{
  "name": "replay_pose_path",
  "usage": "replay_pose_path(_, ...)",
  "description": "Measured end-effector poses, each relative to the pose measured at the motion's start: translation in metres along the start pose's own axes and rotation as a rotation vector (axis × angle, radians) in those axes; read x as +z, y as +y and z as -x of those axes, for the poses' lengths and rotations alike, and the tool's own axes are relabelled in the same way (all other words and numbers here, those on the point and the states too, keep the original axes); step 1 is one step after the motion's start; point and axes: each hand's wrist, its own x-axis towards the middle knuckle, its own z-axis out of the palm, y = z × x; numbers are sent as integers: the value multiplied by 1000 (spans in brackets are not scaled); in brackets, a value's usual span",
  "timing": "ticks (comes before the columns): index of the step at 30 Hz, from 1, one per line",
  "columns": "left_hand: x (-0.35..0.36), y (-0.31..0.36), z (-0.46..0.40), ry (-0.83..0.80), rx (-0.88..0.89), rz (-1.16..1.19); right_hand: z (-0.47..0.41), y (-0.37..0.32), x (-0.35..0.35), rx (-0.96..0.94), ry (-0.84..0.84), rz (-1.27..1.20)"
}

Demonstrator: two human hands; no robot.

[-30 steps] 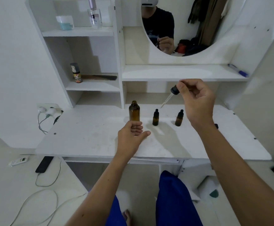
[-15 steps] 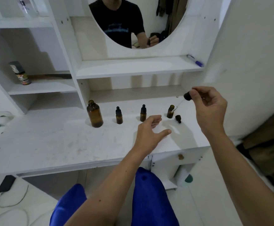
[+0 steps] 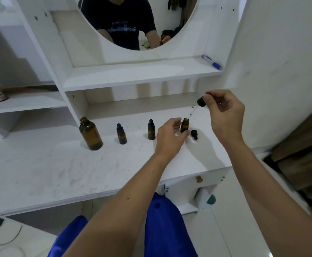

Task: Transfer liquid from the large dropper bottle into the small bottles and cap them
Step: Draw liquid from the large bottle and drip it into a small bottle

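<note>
Now, with the right hand (image 3: pixel 225 115) pinching the dropper (image 3: pixel 200 102) bulb and its tip at the mouth of the open small bottle (image 3: pixel 185 125) far right on the desk (image 3: pixel 58 164), the left hand (image 3: pixel 170 135), fingers loosely curled, should steady that bottle before a gentle squeeze.

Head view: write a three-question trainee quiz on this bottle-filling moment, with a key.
1. True or false: the big bottle has its cap on.
2. How many small bottles on the desk are capped?
3. Which hand pinches the dropper? A left, B right.

Key:
1. False; its neck is open.
2. Two; the third, the open bottle, has its loose cap lying beside it.
3. B, the right hand; the left hand reaches around the open bottle.
</note>
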Motion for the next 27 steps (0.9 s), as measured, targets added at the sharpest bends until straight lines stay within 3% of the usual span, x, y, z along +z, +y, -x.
replay_pose_path(12, 4, -5, -9, 11, 18, -20, -3, 1, 14, 27, -136, 96)
replay_pose_path(27, 4, -7, -10, 3, 5, -21, -3, -4, 19, 21, -146, 201)
